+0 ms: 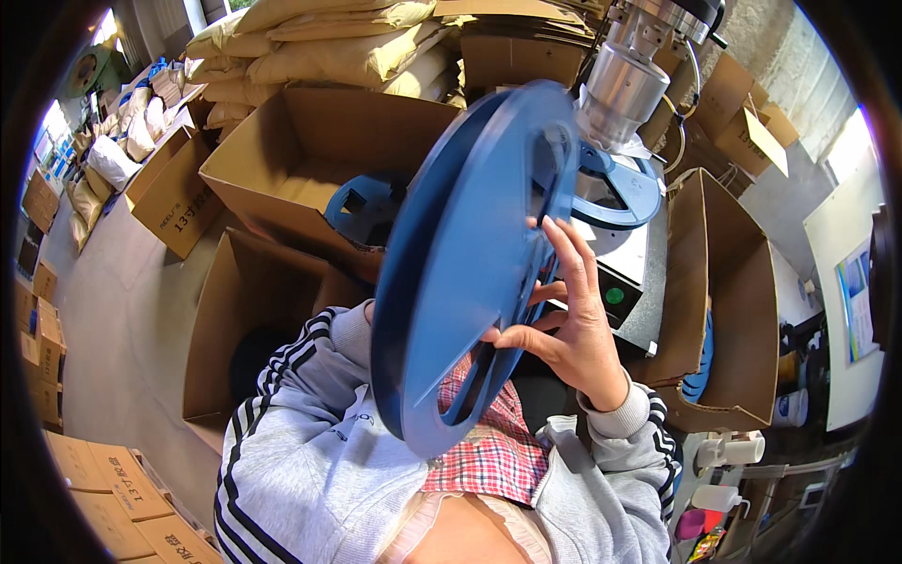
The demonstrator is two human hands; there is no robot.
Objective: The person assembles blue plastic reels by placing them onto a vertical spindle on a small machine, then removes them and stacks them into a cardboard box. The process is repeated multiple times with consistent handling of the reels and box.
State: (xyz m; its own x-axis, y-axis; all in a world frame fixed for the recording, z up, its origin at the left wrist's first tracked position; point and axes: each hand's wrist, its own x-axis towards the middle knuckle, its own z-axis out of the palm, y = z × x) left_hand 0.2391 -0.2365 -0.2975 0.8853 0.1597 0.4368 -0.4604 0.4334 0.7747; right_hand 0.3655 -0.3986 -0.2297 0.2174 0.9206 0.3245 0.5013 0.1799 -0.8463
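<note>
A large blue plastic reel (470, 282) is held up on edge in front of my chest, its two round flanges standing apart with a gap between them. My right hand (568, 324) grips the right flange around its cut-out openings, thumb low and fingers higher up near the hub. Of my left hand only a bit of wrist (369, 312) shows past the cuff; the reel hides its fingers. Beyond my right hand, another blue reel part (615, 193) lies under a metal cylindrical press head (620, 94) on a machine.
An open cardboard box (268, 183) at the far left holds a blue reel piece (362, 211). A second open box (211, 329) stands nearer. At the right, a tall box (742, 320) has blue discs (705, 357) inside. Stacked sacks (329, 56) fill the back.
</note>
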